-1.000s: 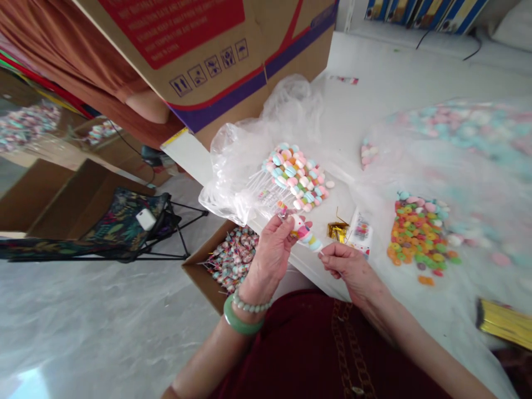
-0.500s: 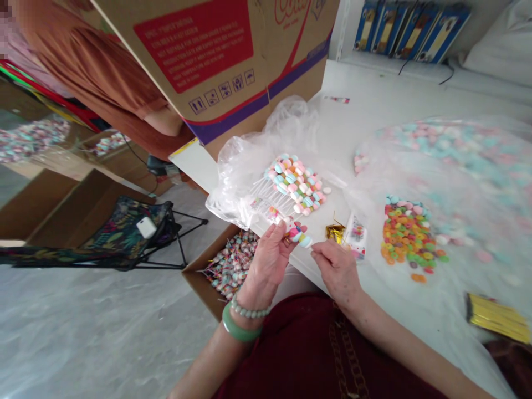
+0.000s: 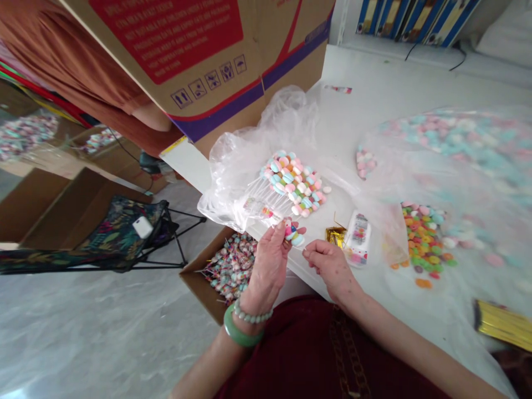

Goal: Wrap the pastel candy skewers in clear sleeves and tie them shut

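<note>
My left hand [image 3: 272,252] is closed on a marshmallow candy stick [image 3: 296,237], whose pink, blue, yellow and white pieces show past my fingertips. A printed clear wrapper seems to cover part of it. Just right of its lower end, the thumb and forefinger of my right hand [image 3: 332,269] are pinched together; whatever lies between them is too small to make out. Beyond my hands, a row of candy sticks [image 3: 293,183] lies with the white sticks pointing left. Gold twist ties [image 3: 336,235] and a stack of printed clear bags [image 3: 358,238] lie beside my right hand.
Loose gummy rings [image 3: 428,238] and a plastic bag of marshmallows [image 3: 453,127] spread over the table's right side. A gold packet [image 3: 502,324] lies near it. A large carton [image 3: 249,105] stands at the back. Below left is a box of wrapped candy sticks [image 3: 235,266]. Another person's sleeve [image 3: 83,72] shows.
My right hand has moved slightly left, and less of the candy stick shows between my hands. Clear plastic now covers part of the gummy rings. The view has shifted slightly.
</note>
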`<state>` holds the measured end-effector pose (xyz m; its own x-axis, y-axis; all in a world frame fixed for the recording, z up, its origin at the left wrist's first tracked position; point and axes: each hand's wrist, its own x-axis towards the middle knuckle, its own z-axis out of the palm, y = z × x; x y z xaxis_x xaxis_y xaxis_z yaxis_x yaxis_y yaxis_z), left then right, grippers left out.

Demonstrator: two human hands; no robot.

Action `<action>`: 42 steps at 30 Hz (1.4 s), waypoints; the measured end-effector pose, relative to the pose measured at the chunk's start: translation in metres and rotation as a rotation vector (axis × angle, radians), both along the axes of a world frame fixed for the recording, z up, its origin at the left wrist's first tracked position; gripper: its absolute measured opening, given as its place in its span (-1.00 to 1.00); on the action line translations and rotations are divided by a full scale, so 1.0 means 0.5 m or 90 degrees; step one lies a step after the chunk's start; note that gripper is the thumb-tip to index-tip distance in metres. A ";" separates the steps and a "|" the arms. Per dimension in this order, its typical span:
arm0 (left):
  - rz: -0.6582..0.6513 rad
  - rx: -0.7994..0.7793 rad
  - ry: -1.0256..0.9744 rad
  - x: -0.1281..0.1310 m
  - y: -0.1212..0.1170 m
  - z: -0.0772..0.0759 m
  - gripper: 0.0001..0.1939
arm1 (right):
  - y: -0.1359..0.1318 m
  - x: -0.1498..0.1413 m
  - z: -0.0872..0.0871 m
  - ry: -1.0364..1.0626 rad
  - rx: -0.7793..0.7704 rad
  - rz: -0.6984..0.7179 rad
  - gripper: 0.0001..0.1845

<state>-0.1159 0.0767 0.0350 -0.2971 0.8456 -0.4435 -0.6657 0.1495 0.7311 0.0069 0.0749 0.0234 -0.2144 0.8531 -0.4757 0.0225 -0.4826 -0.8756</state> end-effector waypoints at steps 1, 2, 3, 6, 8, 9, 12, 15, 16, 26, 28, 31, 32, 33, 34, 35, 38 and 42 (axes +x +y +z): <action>-0.014 -0.016 -0.021 -0.007 0.004 -0.002 -0.76 | 0.002 -0.001 -0.002 0.007 0.006 -0.008 -0.83; -0.042 -0.040 -0.049 -0.016 0.008 -0.003 -0.77 | 0.004 -0.001 -0.003 0.021 0.003 -0.010 -0.83; -0.074 -0.065 -0.081 -0.028 0.012 -0.003 -0.78 | 0.004 0.001 -0.004 0.042 -0.013 -0.004 -0.83; -0.117 -0.057 -0.145 -0.065 0.024 0.002 -0.80 | 0.003 0.010 -0.002 0.100 -0.090 0.037 -0.82; -0.115 -0.004 -0.161 -0.082 0.033 0.007 -0.73 | 0.004 0.014 0.003 0.116 -0.121 0.060 -0.81; -0.117 0.008 -0.168 -0.086 0.038 0.008 -0.71 | 0.005 0.015 0.005 0.120 -0.127 0.069 -0.81; -0.102 -0.032 -0.176 -0.086 0.051 0.005 -0.76 | 0.011 0.016 0.012 0.117 -0.135 0.063 -0.81; -0.054 -0.085 -0.144 -0.082 0.057 -0.006 -0.86 | 0.017 0.017 0.014 0.087 -0.137 0.030 -0.80; -0.046 -0.093 -0.128 -0.082 0.057 -0.009 -0.87 | 0.019 0.018 0.013 0.078 -0.136 0.025 -0.80; -0.037 -0.072 0.028 -0.054 0.039 0.001 -0.77 | 0.017 0.022 -0.030 -0.112 0.082 0.075 -0.81; -0.024 -0.054 0.029 -0.040 0.037 0.000 -0.76 | 0.014 0.022 -0.035 -0.187 0.170 0.090 -0.80; -0.024 -0.054 0.012 -0.034 0.036 -0.006 -0.77 | 0.011 0.027 -0.034 -0.274 0.286 0.108 -0.80; -0.028 -0.062 0.008 -0.037 0.038 -0.008 -0.77 | 0.011 0.030 -0.032 -0.290 0.310 0.110 -0.80; -0.032 -0.075 0.009 -0.042 0.039 -0.011 -0.76 | 0.011 0.033 -0.030 -0.300 0.323 0.111 -0.80; -0.032 -0.089 0.018 -0.048 0.041 -0.013 -0.76 | 0.012 0.036 -0.028 -0.309 0.329 0.112 -0.80; -0.028 -0.102 0.033 -0.054 0.042 -0.015 -0.76 | 0.013 0.039 -0.027 -0.317 0.331 0.112 -0.80; -0.014 -0.120 0.098 -0.067 0.046 -0.018 -0.74 | 0.015 0.044 -0.027 -0.340 0.354 0.119 -0.80; -0.031 -0.102 0.163 -0.072 0.046 -0.013 -0.67 | 0.009 0.046 -0.035 -0.415 0.491 0.150 -0.78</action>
